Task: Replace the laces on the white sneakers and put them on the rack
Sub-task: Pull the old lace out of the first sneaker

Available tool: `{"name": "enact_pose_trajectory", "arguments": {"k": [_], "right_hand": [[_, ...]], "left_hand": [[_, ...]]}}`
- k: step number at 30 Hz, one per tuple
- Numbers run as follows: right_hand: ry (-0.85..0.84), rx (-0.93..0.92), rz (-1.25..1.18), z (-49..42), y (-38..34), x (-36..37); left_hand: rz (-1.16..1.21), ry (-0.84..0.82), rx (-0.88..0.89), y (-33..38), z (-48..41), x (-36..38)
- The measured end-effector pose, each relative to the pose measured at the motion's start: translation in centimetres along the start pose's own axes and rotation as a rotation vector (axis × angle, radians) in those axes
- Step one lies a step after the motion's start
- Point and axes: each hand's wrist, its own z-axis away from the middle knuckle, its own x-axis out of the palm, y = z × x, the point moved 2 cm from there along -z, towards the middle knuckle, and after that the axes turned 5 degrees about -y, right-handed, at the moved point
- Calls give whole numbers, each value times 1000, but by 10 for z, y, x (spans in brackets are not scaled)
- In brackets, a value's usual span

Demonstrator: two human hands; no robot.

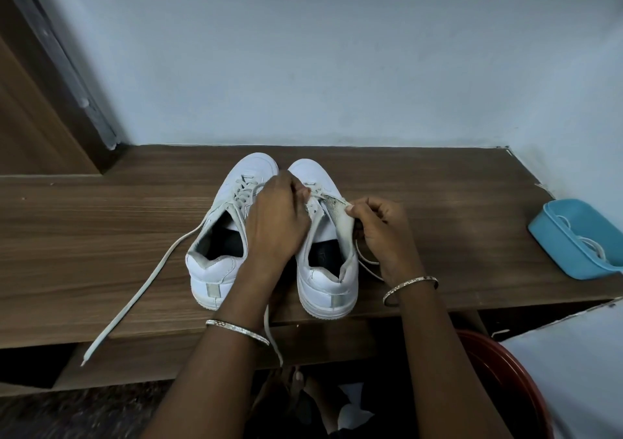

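bare forearms run up to my left hand (276,226) and right hand (384,233). my thin silver left bangle (236,329) has small linked loops at its nine o'clock end. my right bangle (409,287) matches, with dark beads at two o'clock.

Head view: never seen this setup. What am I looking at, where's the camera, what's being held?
No machine: a person works bare-handed, filmed by one wide-angle camera on their head, looking down. Two white sneakers stand on a wooden shelf, toes to the wall. The left hand pinches the right sneaker at its lacing; the right hand pinches its upper. The left sneaker has a loose lace trailing over the shelf's edge. A blue tray holding white laces sits at right.
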Motion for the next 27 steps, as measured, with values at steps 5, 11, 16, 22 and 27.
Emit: {"name": "enact_pose_trajectory", "arguments": {"k": [5,11,16,22,27], "right_hand": [[-3,20,-10,0,-2,1],[-6,44,-21,0,-2,2],[-15,23,-29,0,-1,3],[-26,23,-27,-1,0,3],[-27,24,-27,-1,-2,2]], "left_hand": [[865,84,-387,5,-4,-9],[836,208,-293,6,-4,-26],[-73,132,28,14,4,-18],[-404,85,141,9,4,-8],[-279,209,93,14,3,-12]]}}
